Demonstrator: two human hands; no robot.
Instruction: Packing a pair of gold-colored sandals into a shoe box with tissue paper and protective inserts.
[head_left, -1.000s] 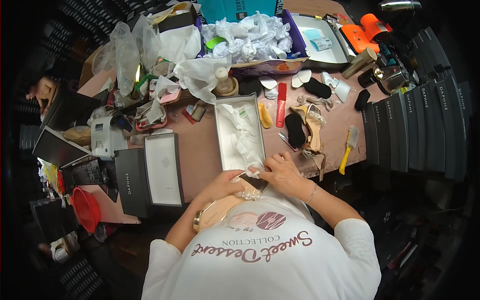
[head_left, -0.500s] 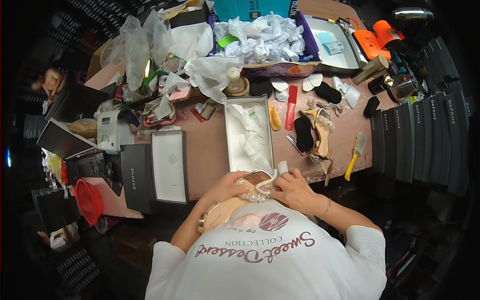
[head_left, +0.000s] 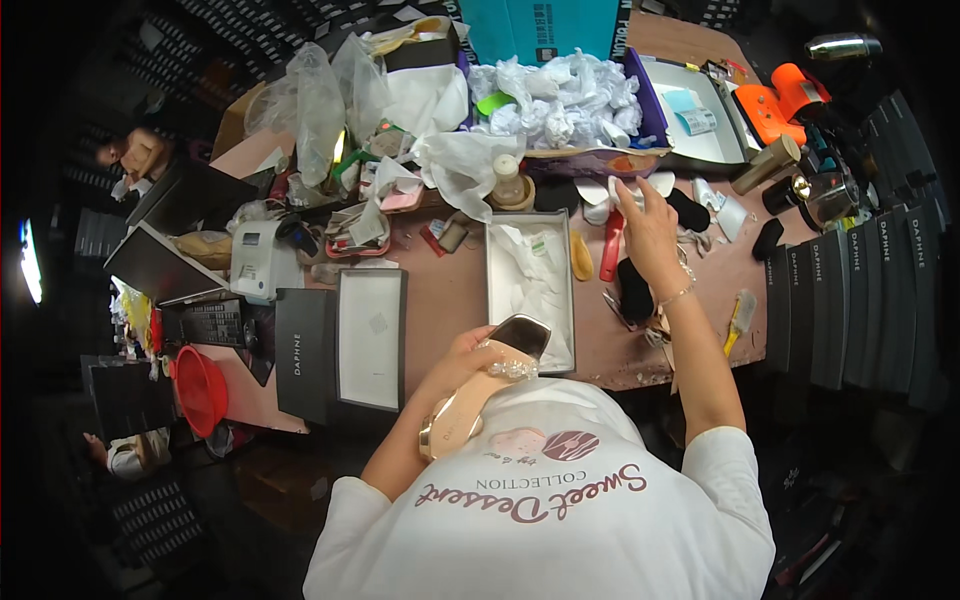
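Note:
My left hand is closed around a beige sandal with a gold heel, a dark shiny toe end and a strap of clear beads. The sandal is held near my shirt, at the near end of an open shoebox with white tissue paper inside. My right hand reaches far across the table, fingers stretched and apart, above a red brush. Small white pieces lie by its fingertips; whether the fingers touch one I cannot tell. Under the right forearm, another sandal is mostly hidden.
A purple box of crumpled white paper stands at the back. Grey shoeboxes line the right. A box lid lies left of the open box, near a red basin. A yellow-handled brush lies at right.
My right hand has left the sandal and moved forward and right to the red brush. The white cloth is gone from the sandal. My left hand still holds the sandal, its toe end now uncovered.

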